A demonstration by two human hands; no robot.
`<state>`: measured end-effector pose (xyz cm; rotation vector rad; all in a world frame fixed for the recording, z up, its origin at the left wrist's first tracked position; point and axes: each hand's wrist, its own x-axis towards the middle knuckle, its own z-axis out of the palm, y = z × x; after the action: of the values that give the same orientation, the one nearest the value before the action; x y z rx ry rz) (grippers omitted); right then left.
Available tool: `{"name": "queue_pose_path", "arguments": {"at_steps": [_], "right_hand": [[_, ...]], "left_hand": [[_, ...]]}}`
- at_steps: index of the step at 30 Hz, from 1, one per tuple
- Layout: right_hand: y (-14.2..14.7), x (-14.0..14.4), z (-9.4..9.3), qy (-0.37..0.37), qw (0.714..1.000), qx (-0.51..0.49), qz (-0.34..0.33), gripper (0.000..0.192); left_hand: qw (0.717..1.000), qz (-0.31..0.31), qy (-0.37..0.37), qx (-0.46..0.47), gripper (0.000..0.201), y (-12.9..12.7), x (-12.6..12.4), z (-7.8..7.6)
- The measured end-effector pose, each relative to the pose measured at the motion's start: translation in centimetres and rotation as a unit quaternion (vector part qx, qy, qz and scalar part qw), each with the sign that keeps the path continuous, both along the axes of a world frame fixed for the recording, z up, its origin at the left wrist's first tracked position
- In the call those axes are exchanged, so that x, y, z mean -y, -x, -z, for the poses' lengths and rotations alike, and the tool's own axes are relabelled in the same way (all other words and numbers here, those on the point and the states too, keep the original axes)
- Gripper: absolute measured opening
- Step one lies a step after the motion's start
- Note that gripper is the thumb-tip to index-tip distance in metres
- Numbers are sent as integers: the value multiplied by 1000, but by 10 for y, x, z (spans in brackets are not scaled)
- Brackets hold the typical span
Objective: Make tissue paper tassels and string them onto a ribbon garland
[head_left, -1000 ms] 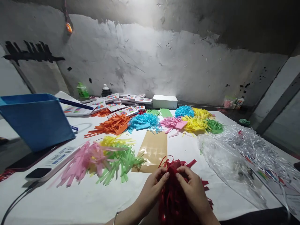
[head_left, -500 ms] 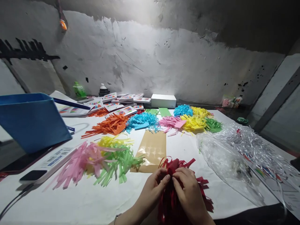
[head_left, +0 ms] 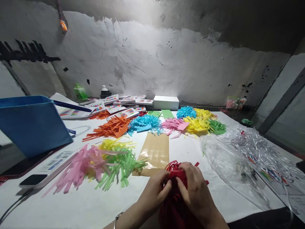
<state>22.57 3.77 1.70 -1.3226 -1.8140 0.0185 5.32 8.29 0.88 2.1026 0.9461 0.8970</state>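
White table (head_left: 78,206), red paper strips (head_left: 175,203) between both hands' fingers (head_left: 166,187).

Room was dim. We saw one bright patch on wall (head_left: 147,47), light falling from above centre; corners fell into shadow. Glare on plastic wrap (head_left: 240,159). Wide lens bent table (head_left: 71,203) edge and wall lines. Hands slightly soft; pink strips (head_left: 81,165) blurred.

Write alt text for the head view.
Both hands, left hand and right hand, grip a bundle of red paper strips over a white table. Fringed paper bundles in pink, green, orange, blue and yellow lie beyond, beside a blue bin.
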Motion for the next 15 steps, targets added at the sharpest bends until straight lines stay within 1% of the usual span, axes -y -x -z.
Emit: {"name": "queue_pose_path", "arguments": {"at_steps": [1,2,4,6,8,9,11,13,15], "right_hand": [[1,1,0,-14,999,47,-12,30],[2,1,-1,-8,997,76,-25,31],[2,-1,-4,40,995,77,-42,26],[-1,-3,-10,110,993,7,-45,26],[-4,-6,-16,166,982,-76,-38,26],[-5,-7,-18,182,977,-107,-31,26],[-6,-9,-21,198,969,-144,-23,25],[-6,-10,-21,200,966,-160,-17,25],[-9,-11,-19,191,966,-176,0,26]], "left_hand": [[1000,3,-26,-13,18,0,0,0],[998,5,-49,-28,17,1,-1,1],[994,0,-95,-59,15,2,-3,3],[984,-5,-161,-78,31,4,-6,5],[965,1,-246,-93,43,5,-9,6],[953,8,-285,-104,41,6,-11,5],[932,15,-339,-128,26,5,-12,1],[919,20,-371,-132,11,4,-12,-4],[913,20,-393,-110,8,3,-10,-10]]}}
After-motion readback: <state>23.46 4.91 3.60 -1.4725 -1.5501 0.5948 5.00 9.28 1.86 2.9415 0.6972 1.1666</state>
